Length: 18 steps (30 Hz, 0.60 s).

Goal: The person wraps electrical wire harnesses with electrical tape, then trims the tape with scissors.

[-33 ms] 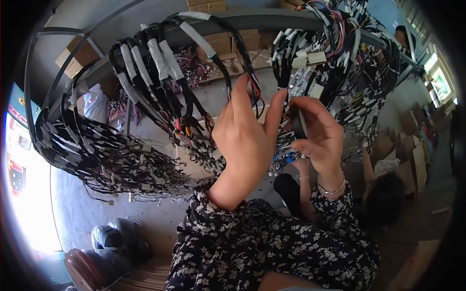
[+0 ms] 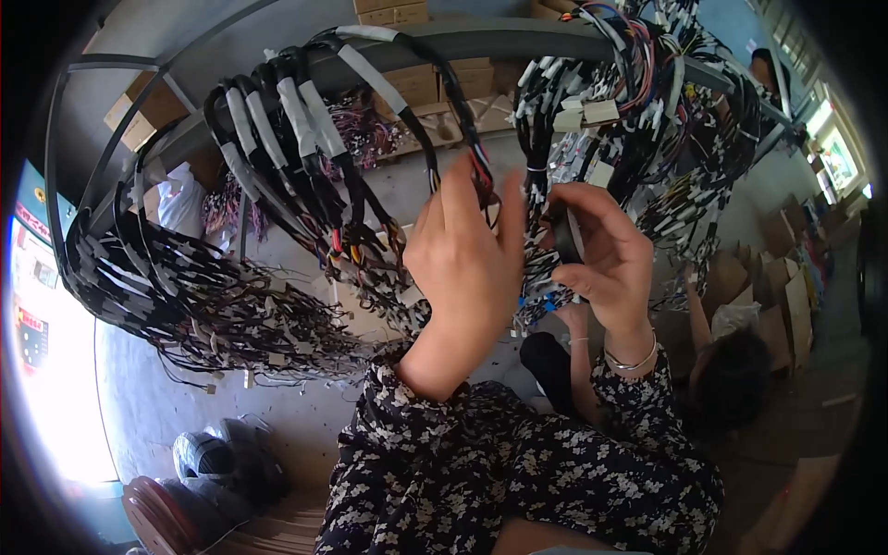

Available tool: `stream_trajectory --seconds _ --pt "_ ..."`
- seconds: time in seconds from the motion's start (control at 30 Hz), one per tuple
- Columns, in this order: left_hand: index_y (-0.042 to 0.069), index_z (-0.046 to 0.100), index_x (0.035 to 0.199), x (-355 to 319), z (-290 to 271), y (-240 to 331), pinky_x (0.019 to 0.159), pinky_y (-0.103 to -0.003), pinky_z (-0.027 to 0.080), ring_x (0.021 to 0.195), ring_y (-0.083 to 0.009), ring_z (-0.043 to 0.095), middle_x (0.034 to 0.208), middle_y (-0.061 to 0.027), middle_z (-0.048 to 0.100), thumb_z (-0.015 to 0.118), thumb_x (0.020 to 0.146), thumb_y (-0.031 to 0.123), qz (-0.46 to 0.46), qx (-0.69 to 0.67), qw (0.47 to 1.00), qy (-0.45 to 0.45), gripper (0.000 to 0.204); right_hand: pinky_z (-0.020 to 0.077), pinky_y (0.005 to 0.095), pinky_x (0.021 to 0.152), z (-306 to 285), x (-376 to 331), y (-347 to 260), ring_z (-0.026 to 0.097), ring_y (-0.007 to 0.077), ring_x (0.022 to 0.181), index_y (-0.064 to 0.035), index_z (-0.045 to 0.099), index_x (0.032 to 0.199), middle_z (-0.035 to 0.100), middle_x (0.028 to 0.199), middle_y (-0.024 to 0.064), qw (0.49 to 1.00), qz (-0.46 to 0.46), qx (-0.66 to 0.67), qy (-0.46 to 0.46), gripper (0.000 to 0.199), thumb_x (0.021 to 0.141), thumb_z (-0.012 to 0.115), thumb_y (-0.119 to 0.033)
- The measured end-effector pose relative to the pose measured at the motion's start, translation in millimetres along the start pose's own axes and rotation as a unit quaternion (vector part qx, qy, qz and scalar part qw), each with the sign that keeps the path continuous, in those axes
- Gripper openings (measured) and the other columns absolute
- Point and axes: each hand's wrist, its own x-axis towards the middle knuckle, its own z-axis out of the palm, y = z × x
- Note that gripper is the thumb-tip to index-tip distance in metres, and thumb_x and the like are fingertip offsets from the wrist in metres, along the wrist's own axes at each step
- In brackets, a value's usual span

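Note:
My left hand (image 2: pixel 462 268) is raised at the centre, its fingers pinched on a thin wire bundle (image 2: pixel 479 176) with red and yellow strands that hangs from a grey rack bar (image 2: pixel 518 42). Just to the right, my right hand (image 2: pixel 606 264) grips a black roll of tape (image 2: pixel 566 236) held against the same hanging wires (image 2: pixel 536 185). The two hands are almost touching. Floral sleeves cover both forearms.
Thick black harnesses with white tape bands (image 2: pixel 277 120) drape over the bar at left and trail down in a tangle (image 2: pixel 213 305). More multicoloured harnesses (image 2: pixel 666 111) hang at right. A person (image 2: pixel 731 370) sits low at right among cardboard boxes (image 2: pixel 786 287). Wire spools (image 2: pixel 203 458) lie bottom left.

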Motion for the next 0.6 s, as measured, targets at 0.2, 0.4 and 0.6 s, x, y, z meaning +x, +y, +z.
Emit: stream_trajectory --seconds 0.2,0.4,0.6 --pt "-0.006 0.059 0.119 -22 -4 -17 0.055 -0.029 0.045 0.063 -0.0181 0.058 0.082 -0.0108 0.061 0.055 0.099 0.007 -0.087 -0.121 0.989 0.009 0.024 0.0482 0.0289 0.091 2 22 -4 0.060 0.0166 0.106 0.0095 0.054 0.131 0.057 0.122 0.0112 0.998 0.053 -0.021 -0.016 0.070 0.078 0.085 -0.024" --pt "-0.003 0.058 0.131 -36 -13 -18 0.059 -0.020 0.040 0.066 -0.0056 0.049 0.085 -0.0015 0.059 0.047 0.106 0.014 -0.155 -0.289 0.944 0.017 0.033 0.0445 0.0301 0.099 5 52 -1 0.058 0.0163 0.112 0.0090 0.057 0.126 0.059 0.119 0.0094 0.988 0.130 -0.001 -0.087 0.061 0.079 0.084 -0.018" --pt "-0.006 0.038 0.143 -31 -31 -1 0.063 -0.019 0.043 0.069 -0.0068 0.053 0.090 -0.0062 0.064 0.050 0.103 0.009 -0.232 -0.457 0.859 -0.004 0.044 0.0453 0.0331 0.103 13 74 -7 0.060 0.0214 0.114 0.0086 0.059 0.124 0.060 0.119 0.0114 0.967 0.181 0.012 -0.179 0.061 0.077 0.084 -0.021"
